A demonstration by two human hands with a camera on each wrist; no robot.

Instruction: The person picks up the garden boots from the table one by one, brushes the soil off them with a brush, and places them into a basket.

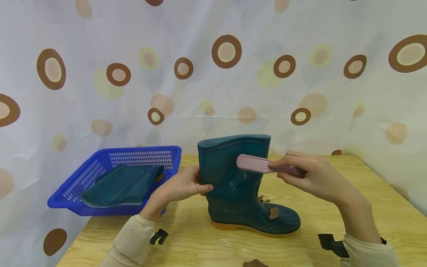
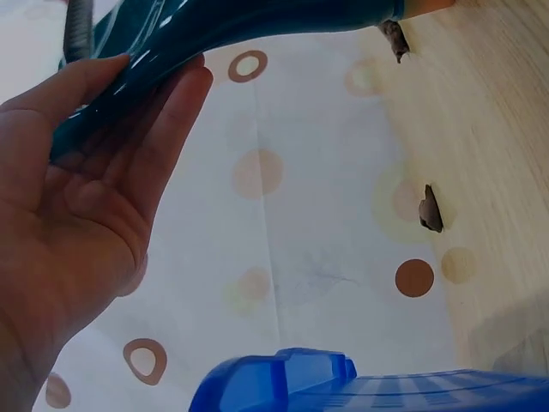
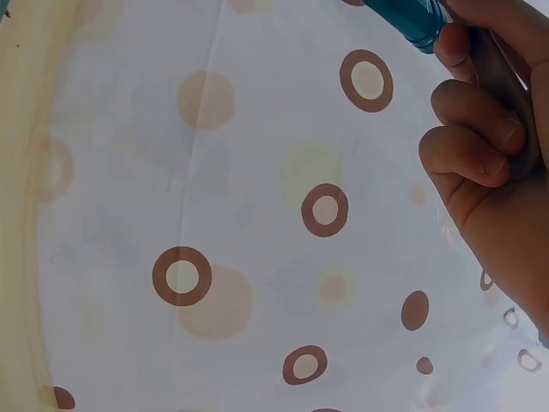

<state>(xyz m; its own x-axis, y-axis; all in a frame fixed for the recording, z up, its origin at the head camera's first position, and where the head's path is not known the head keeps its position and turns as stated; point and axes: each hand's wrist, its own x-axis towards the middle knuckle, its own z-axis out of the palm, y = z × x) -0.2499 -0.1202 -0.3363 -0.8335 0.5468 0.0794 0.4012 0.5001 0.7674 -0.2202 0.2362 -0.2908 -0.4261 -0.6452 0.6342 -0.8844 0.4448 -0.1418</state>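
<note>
A dark green rubber boot [image 1: 230, 185] with a tan sole stands upright on the wooden table, its toe pointing right. My left hand [image 1: 183, 183] grips the back of its shaft, thumb on the near side; the left wrist view shows the fingers curled round the boot [image 2: 257, 21]. In my right hand [image 1: 307, 174] is a pink brush [image 1: 253, 163], held by its handle, with the bristle side turned to the boot's shaft. The right wrist view has my fingers wrapped round the handle [image 3: 502, 77]. A brown dry leaf scrap [image 1: 273, 213] lies on the boot's foot.
A blue plastic basket [image 1: 143, 150] at the left holds another green boot [image 1: 116, 185] lying on its side. More brown scraps [image 1: 255, 263] lie on the wooden table [image 1: 186, 244], at the front edge and behind the boot. A spotted curtain [image 1: 200, 92] hangs behind.
</note>
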